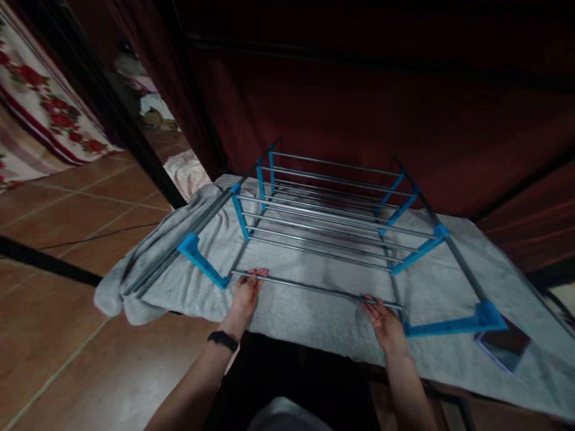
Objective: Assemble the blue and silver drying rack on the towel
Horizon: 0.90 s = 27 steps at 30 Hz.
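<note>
A rack of grey metal rods and blue plastic side brackets (202,261), like a shoe rack, lies on a grey blanket (287,323). Along its near side runs a single metal rod (309,288) between the lower ends of two brackets. My left hand (247,293), below a dark wristband (223,340), grips this rod near its left end, fingers curled around it. Toward the right end my right hand (383,322) holds the same rod, thumb and fingertips on it. Farther back, several more rods span the other brackets.
A phone (505,344) rests on the blanket beside the right front bracket (458,325). Dark red cloth (341,114) hangs behind the rack. To the left are a black metal post (135,137), a tiled floor (58,311) and a floral cloth (49,114).
</note>
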Tool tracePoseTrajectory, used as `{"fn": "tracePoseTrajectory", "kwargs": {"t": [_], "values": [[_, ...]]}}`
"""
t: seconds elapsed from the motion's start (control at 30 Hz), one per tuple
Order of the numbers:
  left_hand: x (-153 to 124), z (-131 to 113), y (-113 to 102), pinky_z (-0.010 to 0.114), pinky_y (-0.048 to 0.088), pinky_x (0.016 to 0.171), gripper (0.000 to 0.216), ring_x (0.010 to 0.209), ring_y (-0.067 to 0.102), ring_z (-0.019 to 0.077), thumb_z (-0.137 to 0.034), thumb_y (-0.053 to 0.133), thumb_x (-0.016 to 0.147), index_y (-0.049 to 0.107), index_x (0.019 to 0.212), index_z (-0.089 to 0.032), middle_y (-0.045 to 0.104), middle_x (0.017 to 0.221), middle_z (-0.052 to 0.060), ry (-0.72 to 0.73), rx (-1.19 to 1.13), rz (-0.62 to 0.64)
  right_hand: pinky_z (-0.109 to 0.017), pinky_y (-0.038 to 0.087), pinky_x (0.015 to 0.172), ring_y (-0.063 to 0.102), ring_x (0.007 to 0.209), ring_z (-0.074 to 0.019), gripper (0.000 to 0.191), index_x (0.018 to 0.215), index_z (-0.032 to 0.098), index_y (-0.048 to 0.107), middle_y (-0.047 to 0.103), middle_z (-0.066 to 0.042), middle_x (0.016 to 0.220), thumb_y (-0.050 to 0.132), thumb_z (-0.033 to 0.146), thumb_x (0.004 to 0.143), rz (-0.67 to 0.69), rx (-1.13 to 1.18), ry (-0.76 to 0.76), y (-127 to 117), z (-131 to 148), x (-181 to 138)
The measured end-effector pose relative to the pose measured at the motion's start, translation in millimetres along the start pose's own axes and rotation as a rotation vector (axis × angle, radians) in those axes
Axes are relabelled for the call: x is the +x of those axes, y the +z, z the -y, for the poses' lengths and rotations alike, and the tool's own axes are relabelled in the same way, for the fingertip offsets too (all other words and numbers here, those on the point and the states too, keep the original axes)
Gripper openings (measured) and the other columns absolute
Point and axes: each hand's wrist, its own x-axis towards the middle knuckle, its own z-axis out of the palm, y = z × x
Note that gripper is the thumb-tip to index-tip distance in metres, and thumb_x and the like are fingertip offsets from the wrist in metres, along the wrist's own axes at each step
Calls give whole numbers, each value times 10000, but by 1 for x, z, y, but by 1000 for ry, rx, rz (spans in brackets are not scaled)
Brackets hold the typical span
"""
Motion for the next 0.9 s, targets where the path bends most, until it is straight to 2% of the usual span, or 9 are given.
{"fn": "tracePoseTrajectory", "kwargs": {"t": [0.27,0.4,0.63,0.77,0.9], "values": [[-6,-4,-2,382,565,929,189,858,729,190,-8,643,800,609,927,-143,732,890,107,-35,-72,42,-356,636,887,755,915,-207,121,838,218,716,778,-79,933,761,255,732,14,-32,-23,-4,2,-1],[-12,-14,0,356,580,894,191,882,729,179,-40,640,832,601,978,-156,727,916,89,-20,-83,73,-342,649,859,759,882,-198,92,861,223,718,778,-63,900,728,232,769,14,-39,24,-8,4,0],[-17,-34,7,328,593,798,178,846,736,190,-73,626,861,568,1000,-167,728,913,87,-5,-83,93,-319,654,835,761,922,-205,113,841,231,731,776,-75,954,726,191,736,6,-24,75,-15,5,-5],[-21,-38,21,319,581,794,159,876,734,197,-121,613,891,559,1032,-172,728,943,105,14,-75,114,-344,661,827,765,899,-216,135,831,260,735,775,-61,945,723,182,723,-5,0,69,-15,0,-7],[-36,-34,52,329,562,846,196,905,727,192,-143,616,895,562,1081,-173,732,981,119,28,-36,204,-354,665,816,767,872,-220,99,804,250,723,769,-65,924,694,173,749,3,4,47,-5,-5,-6]]}}
